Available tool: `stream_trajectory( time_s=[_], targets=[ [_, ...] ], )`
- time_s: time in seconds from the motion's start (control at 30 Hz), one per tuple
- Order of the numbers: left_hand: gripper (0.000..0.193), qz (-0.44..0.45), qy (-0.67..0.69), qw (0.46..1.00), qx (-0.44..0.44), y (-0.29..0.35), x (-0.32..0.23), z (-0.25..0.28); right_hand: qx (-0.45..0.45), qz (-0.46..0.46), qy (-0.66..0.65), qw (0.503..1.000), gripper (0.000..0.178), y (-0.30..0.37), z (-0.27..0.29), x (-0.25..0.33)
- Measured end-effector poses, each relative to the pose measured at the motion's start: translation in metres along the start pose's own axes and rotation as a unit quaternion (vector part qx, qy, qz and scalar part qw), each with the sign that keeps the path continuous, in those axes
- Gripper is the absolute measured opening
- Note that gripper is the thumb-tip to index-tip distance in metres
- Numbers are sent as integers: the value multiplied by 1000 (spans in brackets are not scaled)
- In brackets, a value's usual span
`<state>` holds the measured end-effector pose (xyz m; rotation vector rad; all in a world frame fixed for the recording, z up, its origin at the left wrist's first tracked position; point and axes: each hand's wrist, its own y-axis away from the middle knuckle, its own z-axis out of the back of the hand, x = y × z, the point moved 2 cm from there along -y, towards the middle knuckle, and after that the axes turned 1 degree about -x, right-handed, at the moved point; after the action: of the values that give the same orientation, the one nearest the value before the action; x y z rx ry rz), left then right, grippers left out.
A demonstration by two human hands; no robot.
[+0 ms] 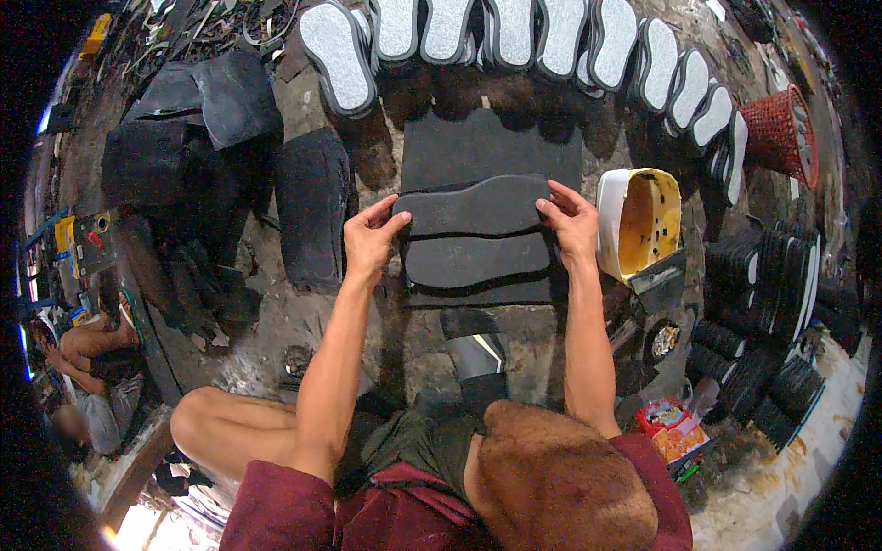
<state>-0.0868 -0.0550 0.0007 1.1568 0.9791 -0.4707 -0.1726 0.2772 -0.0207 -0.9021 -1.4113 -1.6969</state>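
Fingertips (pixel 390 202) of my left hand (pixel 367 246) pinch one end of a dark sole (pixel 475 207); my right hand (pixel 573 231) pinches the other, both grips nearly closed on its thin edge. I see it held over a dark sheet (pixel 491 149), just beyond a second dark sole (pixel 478 261). Right of the sheet I have a white container (pixel 610 225), yellowish inside; farther out, white-topped soles (pixel 611 41) curve toward a red basket (pixel 772 133).
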Motion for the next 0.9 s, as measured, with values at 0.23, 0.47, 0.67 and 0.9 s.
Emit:
stream_trajectory(
  time_s=[0.23,0.47,0.67,0.9],
  targets=[
    [51,15,-9,1000,-4,-10,11,2,-14,15,25,999,48,-1,-1,-4],
    [48,-28,0,999,30,-18,20,4,1,4,64,998,44,-4,-3,-4],
    [45,-73,-71,994,26,-22,27,7,-155,209,406,876,46,14,-13,3],
    [44,-108,-46,993,-11,-11,24,0,-89,24,46,995,38,31,-12,1]
  ],
)
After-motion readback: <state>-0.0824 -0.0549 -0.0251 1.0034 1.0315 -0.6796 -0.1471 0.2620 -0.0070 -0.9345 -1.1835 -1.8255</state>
